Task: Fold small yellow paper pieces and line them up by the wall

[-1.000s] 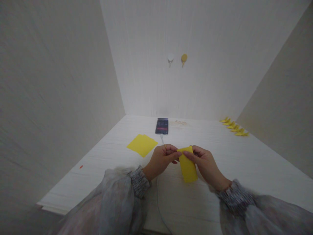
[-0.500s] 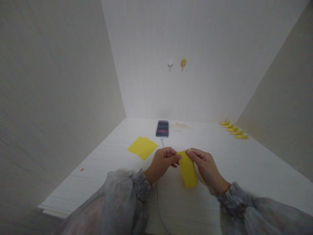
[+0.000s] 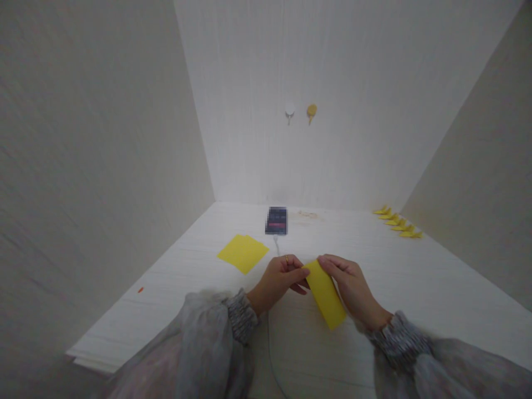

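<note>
A folded strip of yellow paper (image 3: 327,296) hangs slantwise between my two hands, its lower end tilted to the right above the white table. My left hand (image 3: 285,280), with a ring on one finger, pinches its upper left corner between thumb and fingers. At the upper right corner, my right hand (image 3: 349,282) grips the same paper, thumb on the front and fingers behind. Left of my hands lie overlapping flat yellow paper sheets (image 3: 244,254).
A phone (image 3: 277,220) with a white cable (image 3: 269,338) lies at the back. Several folded yellow paper pieces (image 3: 398,223) line the right edge. Two hooks, one white (image 3: 290,112) and one yellow (image 3: 311,111), are on the back wall. A small red bit (image 3: 141,289) lies at left.
The yellow paper's lower end has swung to the right, so the strip now slants more. My hands have shifted slightly down in view, and both still hold it.
</note>
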`<action>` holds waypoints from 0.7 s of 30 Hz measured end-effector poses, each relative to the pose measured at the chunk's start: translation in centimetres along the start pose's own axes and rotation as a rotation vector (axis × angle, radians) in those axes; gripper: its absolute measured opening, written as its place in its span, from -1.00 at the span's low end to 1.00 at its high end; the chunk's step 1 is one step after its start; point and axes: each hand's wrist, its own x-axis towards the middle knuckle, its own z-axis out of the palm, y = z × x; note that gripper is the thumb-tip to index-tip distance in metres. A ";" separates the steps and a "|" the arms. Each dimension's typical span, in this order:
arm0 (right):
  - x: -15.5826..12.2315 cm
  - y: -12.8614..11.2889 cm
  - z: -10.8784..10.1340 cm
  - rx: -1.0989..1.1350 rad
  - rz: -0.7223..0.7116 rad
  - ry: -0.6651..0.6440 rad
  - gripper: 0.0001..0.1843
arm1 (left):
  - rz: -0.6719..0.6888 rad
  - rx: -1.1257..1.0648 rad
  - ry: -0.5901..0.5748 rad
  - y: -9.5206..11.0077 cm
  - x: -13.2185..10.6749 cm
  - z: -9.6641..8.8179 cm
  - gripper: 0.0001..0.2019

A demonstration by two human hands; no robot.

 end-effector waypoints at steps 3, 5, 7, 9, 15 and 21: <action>0.1 0.1 -0.1 0.003 0.015 0.000 -0.72 | 0.007 0.031 0.007 -0.1 0.1 -0.1 -0.70; 0.1 0.1 0.0 0.007 0.022 0.004 -0.72 | 0.009 0.055 0.040 -0.2 0.2 -0.1 -0.70; 0.1 0.0 0.0 0.004 0.018 0.007 -0.72 | 0.015 0.064 0.065 -0.3 0.3 -0.1 -0.71; 0.1 -0.1 0.0 -0.002 0.008 0.010 -0.72 | 0.031 0.061 0.073 -0.3 0.3 -0.1 -0.73; 0.1 -0.2 0.1 -0.019 -0.007 0.035 -0.71 | 0.052 0.060 0.073 0.0 0.0 0.0 -0.74; 0.1 -0.1 0.2 0.004 -0.017 0.036 -0.72 | 0.049 0.057 0.083 0.2 0.0 0.1 -0.74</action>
